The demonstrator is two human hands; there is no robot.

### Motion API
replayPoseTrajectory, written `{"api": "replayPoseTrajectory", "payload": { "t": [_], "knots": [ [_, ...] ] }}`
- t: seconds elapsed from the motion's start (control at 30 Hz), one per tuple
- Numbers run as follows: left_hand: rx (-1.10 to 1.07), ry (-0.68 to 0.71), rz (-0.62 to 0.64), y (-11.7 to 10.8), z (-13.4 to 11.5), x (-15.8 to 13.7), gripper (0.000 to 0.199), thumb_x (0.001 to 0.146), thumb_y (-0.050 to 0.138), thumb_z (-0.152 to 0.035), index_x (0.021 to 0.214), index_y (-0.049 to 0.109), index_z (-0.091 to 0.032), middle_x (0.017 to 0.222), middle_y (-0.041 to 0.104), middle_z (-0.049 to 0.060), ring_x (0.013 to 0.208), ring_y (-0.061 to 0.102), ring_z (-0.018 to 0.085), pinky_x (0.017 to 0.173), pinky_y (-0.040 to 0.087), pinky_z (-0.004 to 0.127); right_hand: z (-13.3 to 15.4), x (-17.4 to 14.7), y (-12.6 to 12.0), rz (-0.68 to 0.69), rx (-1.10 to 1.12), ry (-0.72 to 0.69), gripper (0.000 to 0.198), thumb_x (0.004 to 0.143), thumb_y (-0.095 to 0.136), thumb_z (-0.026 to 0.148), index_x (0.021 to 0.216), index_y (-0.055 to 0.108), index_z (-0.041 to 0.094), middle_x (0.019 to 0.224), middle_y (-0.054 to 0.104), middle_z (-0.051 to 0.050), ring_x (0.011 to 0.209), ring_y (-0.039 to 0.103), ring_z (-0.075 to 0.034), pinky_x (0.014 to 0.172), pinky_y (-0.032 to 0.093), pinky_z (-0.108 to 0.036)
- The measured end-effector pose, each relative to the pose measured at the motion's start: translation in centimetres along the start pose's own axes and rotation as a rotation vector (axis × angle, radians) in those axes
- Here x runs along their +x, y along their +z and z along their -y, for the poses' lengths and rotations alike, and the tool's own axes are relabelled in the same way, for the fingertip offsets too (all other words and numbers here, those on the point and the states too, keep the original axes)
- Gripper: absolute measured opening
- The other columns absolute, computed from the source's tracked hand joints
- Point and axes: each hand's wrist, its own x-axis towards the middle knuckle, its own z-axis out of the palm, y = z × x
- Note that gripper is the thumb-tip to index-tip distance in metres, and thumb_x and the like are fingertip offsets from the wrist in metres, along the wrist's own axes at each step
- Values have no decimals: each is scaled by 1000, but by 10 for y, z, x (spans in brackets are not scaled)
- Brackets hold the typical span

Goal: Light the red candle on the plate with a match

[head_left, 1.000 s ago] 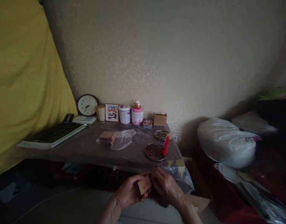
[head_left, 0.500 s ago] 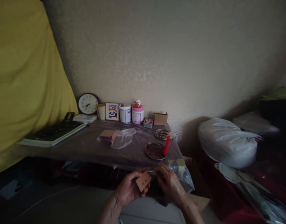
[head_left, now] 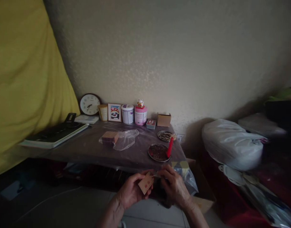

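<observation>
Gripping red-printed kraft packet (head_left: 145,183), L hand (head_left: 131,190) kept it tilted in front of table (head_left: 93,155). R hand (head_left: 174,185) sat slightly farther off than 1 s ago, apparently pinching thin pale sliver (head_left: 156,175) at packet's end; work there looked mid-step.

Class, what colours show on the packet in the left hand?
The packet is tan with red markings; it shows best in the head view.

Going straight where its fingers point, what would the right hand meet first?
Likely the small tan piece with red print in the left hand, just ahead of the right hand, though depth there is unclear.
</observation>
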Motion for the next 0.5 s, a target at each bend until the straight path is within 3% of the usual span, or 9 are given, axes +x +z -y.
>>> {"api": "replayPoseTrajectory", "payload": {
  "t": [0.5],
  "knots": [
    [1,32,7,-2,3,2,44,79,44,-25,121,45,-14,80,66,12,62,60,18,52,36,26,1,-2,-1,22,-13,-16,24,83,40,8,92,58,20,100,56,-6,86,59,-15,75,49,-26]
  ]
}}
